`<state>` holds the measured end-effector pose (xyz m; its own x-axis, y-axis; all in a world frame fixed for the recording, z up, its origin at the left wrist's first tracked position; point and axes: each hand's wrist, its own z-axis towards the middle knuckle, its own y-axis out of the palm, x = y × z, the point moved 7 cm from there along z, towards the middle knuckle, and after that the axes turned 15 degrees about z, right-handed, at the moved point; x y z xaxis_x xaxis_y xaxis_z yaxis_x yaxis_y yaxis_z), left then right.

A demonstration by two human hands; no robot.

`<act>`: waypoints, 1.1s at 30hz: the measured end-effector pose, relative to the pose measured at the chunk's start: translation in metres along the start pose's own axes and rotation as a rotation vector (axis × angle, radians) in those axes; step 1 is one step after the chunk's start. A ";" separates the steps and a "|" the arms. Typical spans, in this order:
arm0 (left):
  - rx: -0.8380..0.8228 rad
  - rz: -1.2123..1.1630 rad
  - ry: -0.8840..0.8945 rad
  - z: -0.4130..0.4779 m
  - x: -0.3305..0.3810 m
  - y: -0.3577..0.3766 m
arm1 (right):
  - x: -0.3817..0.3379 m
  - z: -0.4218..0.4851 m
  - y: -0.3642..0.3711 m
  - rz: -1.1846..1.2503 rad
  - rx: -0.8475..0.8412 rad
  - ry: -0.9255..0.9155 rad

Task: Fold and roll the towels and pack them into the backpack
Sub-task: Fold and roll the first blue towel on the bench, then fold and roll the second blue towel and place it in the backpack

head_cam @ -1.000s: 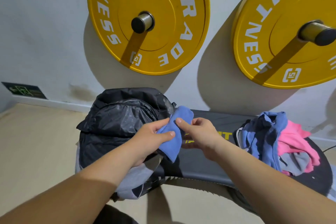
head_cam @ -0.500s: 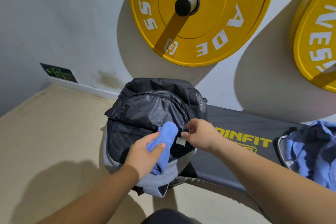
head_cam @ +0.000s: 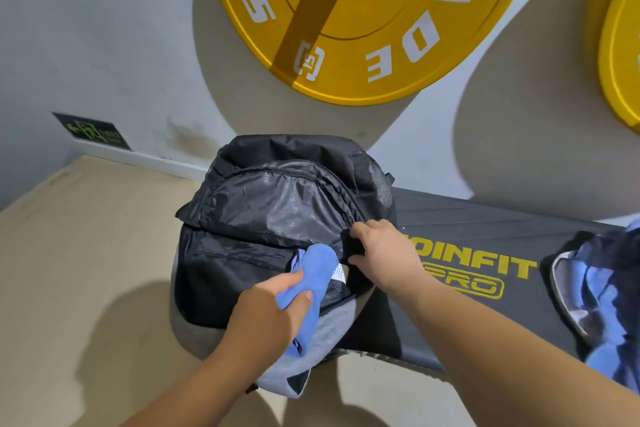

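Note:
A black backpack (head_cam: 277, 218) with a grey bottom stands on the left end of a black bench (head_cam: 485, 246). My left hand (head_cam: 266, 315) grips a rolled blue towel (head_cam: 317, 274), its upper end at the backpack's front opening, a white label showing. My right hand (head_cam: 381, 253) pinches the black edge of the backpack's opening on the right side and holds it apart. A heap of loose blue towels (head_cam: 599, 298) lies at the bench's right end, cut off by the frame edge.
Two yellow weight plates (head_cam: 363, 21) hang on pegs on the white wall above the bench. Beige floor (head_cam: 86, 270) spreads to the left and below. A small dark sign (head_cam: 91, 131) sits low on the wall at left.
The view swung left and closer to the backpack. My left hand carried the blue towel down to the opening. My right hand let go of the towel and took the backpack's edge.

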<state>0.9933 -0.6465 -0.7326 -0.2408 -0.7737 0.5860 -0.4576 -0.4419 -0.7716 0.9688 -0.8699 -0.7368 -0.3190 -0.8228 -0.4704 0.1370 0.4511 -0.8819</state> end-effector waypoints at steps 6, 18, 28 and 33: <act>-0.079 0.106 0.106 -0.015 0.013 0.002 | 0.006 0.009 -0.008 0.250 0.073 0.047; -0.037 -0.236 0.022 0.046 0.069 0.045 | 0.013 0.014 -0.048 0.579 0.225 0.047; 0.114 0.074 0.136 0.018 0.062 0.023 | 0.008 -0.001 -0.034 0.329 -0.114 0.029; 0.079 0.181 0.227 0.002 0.090 -0.010 | 0.009 -0.039 -0.081 0.273 -0.066 0.051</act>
<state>0.9777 -0.7125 -0.6728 -0.5015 -0.7262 0.4702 -0.3236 -0.3465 -0.8804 0.9182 -0.9001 -0.6678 -0.3256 -0.6502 -0.6864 0.1631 0.6765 -0.7182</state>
